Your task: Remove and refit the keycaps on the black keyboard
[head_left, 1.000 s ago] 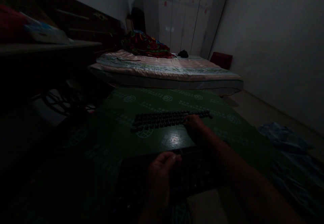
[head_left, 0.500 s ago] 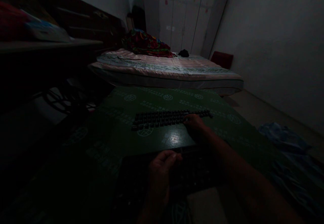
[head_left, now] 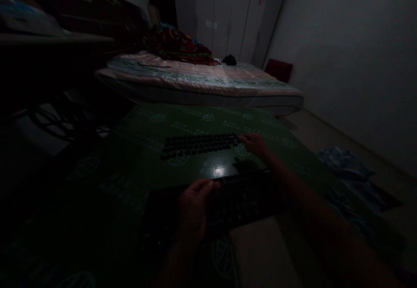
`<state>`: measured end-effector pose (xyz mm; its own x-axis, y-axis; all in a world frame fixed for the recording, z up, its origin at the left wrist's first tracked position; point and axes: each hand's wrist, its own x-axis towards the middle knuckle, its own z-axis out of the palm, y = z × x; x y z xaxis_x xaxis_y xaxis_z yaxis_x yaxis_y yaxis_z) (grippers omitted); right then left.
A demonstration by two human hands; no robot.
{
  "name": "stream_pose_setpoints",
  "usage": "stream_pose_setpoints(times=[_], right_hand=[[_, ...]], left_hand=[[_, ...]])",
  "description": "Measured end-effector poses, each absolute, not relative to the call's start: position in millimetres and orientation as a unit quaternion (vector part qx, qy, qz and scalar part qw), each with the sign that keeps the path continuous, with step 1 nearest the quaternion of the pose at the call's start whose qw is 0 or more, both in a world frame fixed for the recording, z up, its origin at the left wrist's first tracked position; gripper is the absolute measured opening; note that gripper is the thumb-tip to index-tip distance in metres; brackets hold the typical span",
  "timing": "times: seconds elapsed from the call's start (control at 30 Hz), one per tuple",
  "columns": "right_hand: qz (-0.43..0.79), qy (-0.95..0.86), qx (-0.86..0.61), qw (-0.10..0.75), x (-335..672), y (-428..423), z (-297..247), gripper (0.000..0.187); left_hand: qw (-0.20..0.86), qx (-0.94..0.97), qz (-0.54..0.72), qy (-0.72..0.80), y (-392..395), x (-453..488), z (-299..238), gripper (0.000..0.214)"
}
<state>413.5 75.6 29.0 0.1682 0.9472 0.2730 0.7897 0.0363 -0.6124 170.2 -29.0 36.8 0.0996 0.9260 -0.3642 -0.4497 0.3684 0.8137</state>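
Observation:
The room is very dark. Rows of dark keycaps [head_left: 198, 144] lie on a green printed board [head_left: 146, 127]. My right hand [head_left: 256, 143] reaches out to the right end of these rows, fingers bent and pinched together at the keycaps; what they hold is too dark to make out. Nearer to me lies a dark keyboard [head_left: 247, 201]. My left hand [head_left: 193, 207] grips its far edge, fingers curled over it.
A bed [head_left: 202, 79] with a striped sheet and a bundle of red patterned cloth [head_left: 177, 44] stands beyond the board. White wardrobe doors [head_left: 228, 14] are at the back, blue cloth [head_left: 345, 166] lies on the floor at right, and dark furniture [head_left: 48, 62] is at left.
My right hand has moved from the near side of the keycap rows to their right end. The view has tilted slightly downward. My left hand stays on the keyboard's edge.

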Motion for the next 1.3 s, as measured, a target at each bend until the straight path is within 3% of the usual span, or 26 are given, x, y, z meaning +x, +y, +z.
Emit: stream_pose_setpoints(times=[0.13,0.3,0.53,0.83,0.93,1.17,1.3], right_hand=[[0.127,-0.621,-0.682,0.365,411.7,39.9,47.9,0.043],[0.170,-0.612,-0.679,0.368,404.9,-11.2,46.9,0.040],[0.262,-0.528,-0.647,0.484,397.8,-56.4,40.3,0.049],[0.157,-0.489,-0.671,0.535,391.7,-76.1,33.3,0.064],[0.159,-0.464,-0.685,0.538,385.8,-77.1,32.6,0.060],[0.336,-0.414,-0.633,0.561,376.4,-76.6,37.9,0.038],[0.341,-0.411,-0.630,0.564,379.8,-77.6,36.9,0.026]], left_hand=[[0.691,0.267,0.500,0.449,-29.4,171.3,36.5,0.018],[0.689,0.282,0.499,0.444,-29.2,172.4,32.6,0.019],[0.681,0.302,0.490,0.454,-29.6,173.9,31.5,0.019],[0.686,0.319,0.481,0.444,-32.7,176.1,34.1,0.016],[0.676,0.345,0.477,0.444,-33.1,176.4,30.8,0.015],[0.659,0.382,0.467,0.449,-32.1,177.1,23.9,0.016],[0.663,0.386,0.461,0.446,-32.2,177.3,21.9,0.017]])
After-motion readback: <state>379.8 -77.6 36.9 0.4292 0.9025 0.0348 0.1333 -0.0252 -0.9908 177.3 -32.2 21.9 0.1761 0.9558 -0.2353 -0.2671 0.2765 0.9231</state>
